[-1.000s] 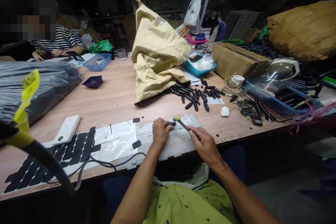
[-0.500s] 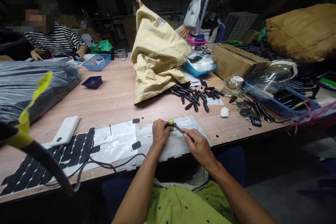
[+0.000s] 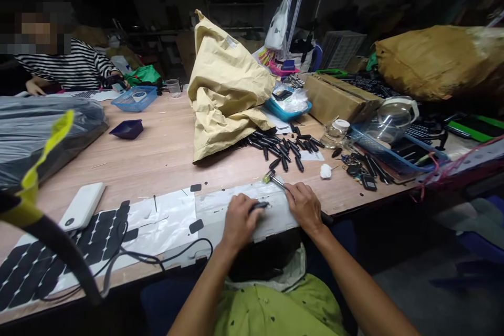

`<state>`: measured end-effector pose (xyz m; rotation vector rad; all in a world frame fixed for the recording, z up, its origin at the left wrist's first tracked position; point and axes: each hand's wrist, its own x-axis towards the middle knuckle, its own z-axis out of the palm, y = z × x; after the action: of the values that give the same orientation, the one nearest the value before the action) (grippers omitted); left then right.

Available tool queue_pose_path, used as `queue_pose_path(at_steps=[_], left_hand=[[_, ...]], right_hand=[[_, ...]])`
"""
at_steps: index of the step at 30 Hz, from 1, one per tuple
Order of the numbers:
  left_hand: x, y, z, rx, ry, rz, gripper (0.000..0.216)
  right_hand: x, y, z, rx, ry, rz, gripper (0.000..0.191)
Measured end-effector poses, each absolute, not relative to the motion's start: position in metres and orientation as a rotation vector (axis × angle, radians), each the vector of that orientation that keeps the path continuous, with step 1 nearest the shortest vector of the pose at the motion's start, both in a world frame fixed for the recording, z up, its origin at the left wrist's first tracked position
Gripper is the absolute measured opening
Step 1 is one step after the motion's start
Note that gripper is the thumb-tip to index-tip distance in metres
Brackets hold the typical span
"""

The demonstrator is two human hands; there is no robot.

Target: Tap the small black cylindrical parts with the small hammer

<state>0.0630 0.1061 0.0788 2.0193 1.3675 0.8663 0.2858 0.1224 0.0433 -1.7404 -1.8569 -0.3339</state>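
Note:
My right hand (image 3: 305, 206) is closed around the handle of a small hammer (image 3: 279, 182), whose head with a yellow-green face points to the far left. Just left of it, my left hand (image 3: 239, 220) pinches a black tapered piece (image 3: 259, 206) close above a white sheet (image 3: 281, 209) at the table's front edge. That piece resembles those in a loose pile of black tapered pieces (image 3: 285, 148) farther back. Part of it is hidden by my fingers.
Behind the sheet stands a large tan paper sack (image 3: 224, 94). On the left lie a white power bank (image 3: 83, 206), black stickers (image 3: 100, 233) and a cable (image 3: 145, 254). A blue basket (image 3: 397, 152), keys (image 3: 354, 168) and a glass jar (image 3: 334, 134) are at right. A co-worker (image 3: 79, 65) sits far left.
The hammer head has lifted away from my left hand to the far right, and my right hand has shifted right. My left hand has come slightly nearer, showing the black tapered piece. The view has turned slightly.

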Motion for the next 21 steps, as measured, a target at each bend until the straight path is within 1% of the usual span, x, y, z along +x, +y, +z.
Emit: queue_pose_path(at_steps=[2, 4, 7, 10, 12, 15, 19, 21], left_hand=[[0.066, 0.071, 0.077, 2.071, 1.071, 0.804, 0.015], [0.068, 0.040, 0.069, 2.085, 0.959, 0.628, 0.014], [0.071, 0.021, 0.051, 2.034, 1.138, 0.343, 0.014], [0.073, 0.027, 0.040, 1.943, 1.357, 0.087, 0.015], [0.074, 0.033, 0.035, 1.896, 1.406, -0.043, 0.017], [0.073, 0.036, 0.022, 1.855, 1.379, -0.059, 0.021], [0.069, 0.030, 0.001, 1.885, 1.380, 0.120, 0.040], [0.067, 0.028, -0.006, 1.909, 1.377, 0.092, 0.037]], right_hand=[[0.287, 0.125, 0.039, -1.745, -1.868, -0.382, 0.025], [0.287, 0.125, 0.037, -1.736, -1.869, -0.403, 0.024], [0.287, 0.125, 0.036, -1.717, -1.865, -0.402, 0.025], [0.287, 0.125, 0.035, -1.697, -1.851, -0.400, 0.027], [0.288, 0.125, 0.033, -1.688, -1.836, -0.410, 0.028], [0.290, 0.126, 0.031, -1.689, -1.815, -0.413, 0.028], [0.292, 0.125, 0.031, -1.676, -1.824, -0.384, 0.028], [0.293, 0.124, 0.031, -1.669, -1.830, -0.363, 0.029]])
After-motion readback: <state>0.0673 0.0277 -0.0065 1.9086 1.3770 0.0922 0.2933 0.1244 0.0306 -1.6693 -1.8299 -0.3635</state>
